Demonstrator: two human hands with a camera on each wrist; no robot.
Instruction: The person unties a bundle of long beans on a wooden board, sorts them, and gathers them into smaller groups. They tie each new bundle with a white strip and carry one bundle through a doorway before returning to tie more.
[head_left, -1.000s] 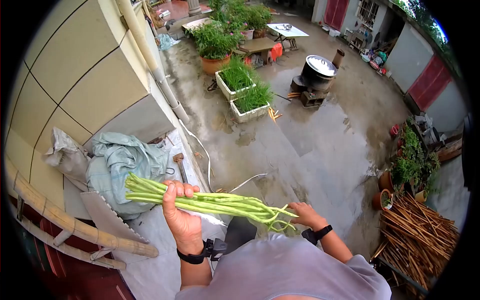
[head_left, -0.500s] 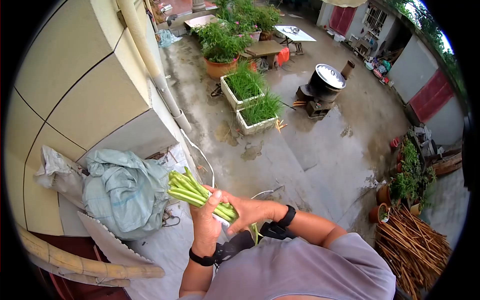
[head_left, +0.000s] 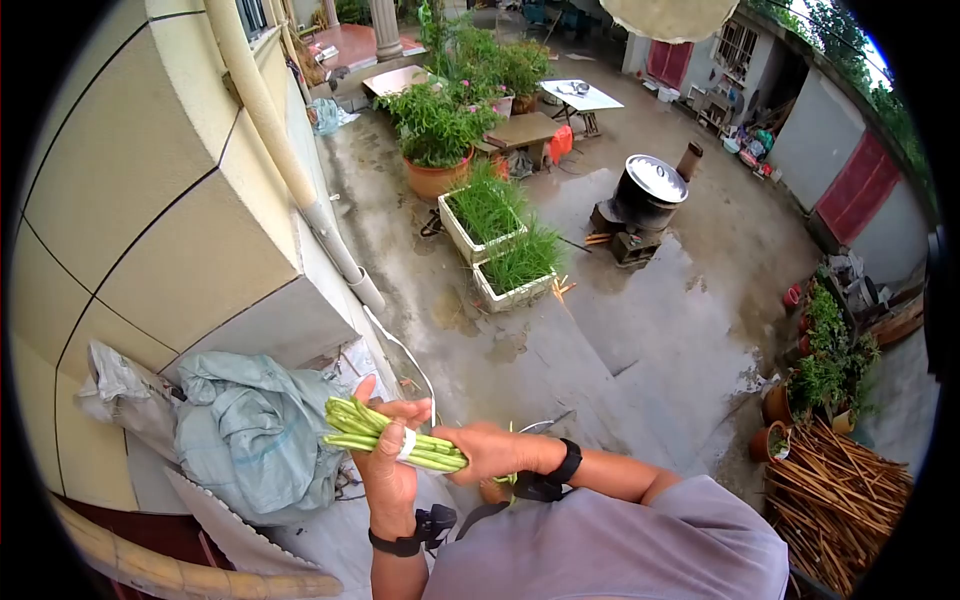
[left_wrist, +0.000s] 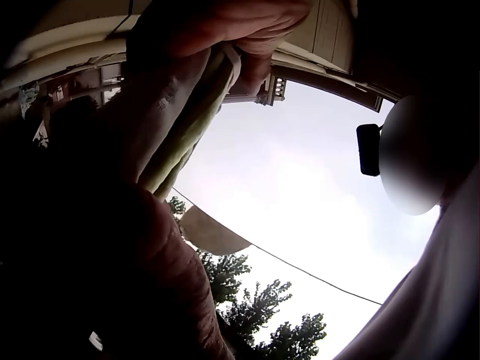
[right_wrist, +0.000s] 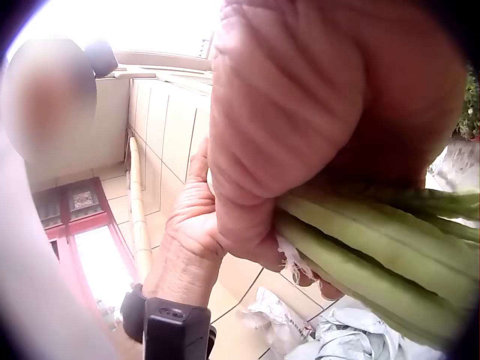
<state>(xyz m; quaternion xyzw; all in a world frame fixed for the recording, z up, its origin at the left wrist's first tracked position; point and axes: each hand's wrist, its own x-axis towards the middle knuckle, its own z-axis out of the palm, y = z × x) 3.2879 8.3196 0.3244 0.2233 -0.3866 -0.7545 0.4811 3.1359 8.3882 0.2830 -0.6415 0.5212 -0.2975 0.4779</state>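
Wet concrete [head_left: 665, 335] lay beyond the green beans [head_left: 352, 414], which left hand [head_left: 391, 475] and right hand [head_left: 490, 449] clamped in their fingers before the grey shirt [head_left: 620, 540]; tidy binding likely needed the white band [head_left: 408, 443] taut.

Head view: right hand [head_left: 490, 450] hides some beans [head_left: 362, 428], top edge clips pale disc [head_left: 672, 18]. Right wrist view: right edge cuts beans.
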